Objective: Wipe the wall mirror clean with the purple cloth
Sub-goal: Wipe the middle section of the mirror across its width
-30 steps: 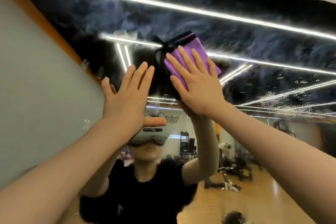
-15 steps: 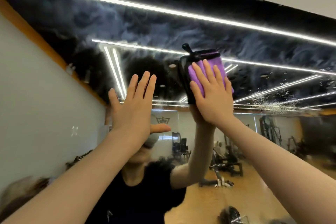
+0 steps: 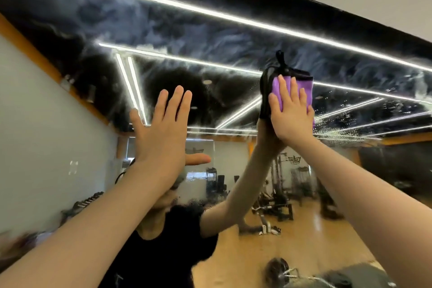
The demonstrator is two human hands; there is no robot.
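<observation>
- Reaching up from the lower corners, both forearms are cut off by the frame edge, the left at 8 o'clock and the right at 4 o'clock.
- The left hand point(image 3: 161, 133) is held flat and spread, fingers straight and pointing to 12 o'clock, thumb out toward 3 o'clock; it holds nothing, and whether the palm touches the glass cannot be told.
- The right hand point(image 3: 292, 112) lies flat with straight fingers pressing the purple cloth point(image 3: 304, 90) against the wall mirror point(image 3: 210, 54), at about 1 o'clock from the middle of the view.
- The hand covers the lower half of the cloth; only its top strip and right edge show, so its full shape is hidden. The visible part runs with its long axis upright, tipped slightly toward 1 o'clock, and a dark edge with a small loop points to 12 o'clock.
- Compared with a second ago, the cloth and right hand have slid toward 3 o'clock, well apart from the left hand now, where they were nearly side by side.
- Smeared haze covers the upper glass; droplets point(image 3: 350, 121) speckle it at 3 o'clock of the cloth.
- Farther off, the reflection shows light strips point(image 3: 187, 7), a wooden floor and gym equipment point(image 3: 275, 206), blurred and hard to make out.
</observation>
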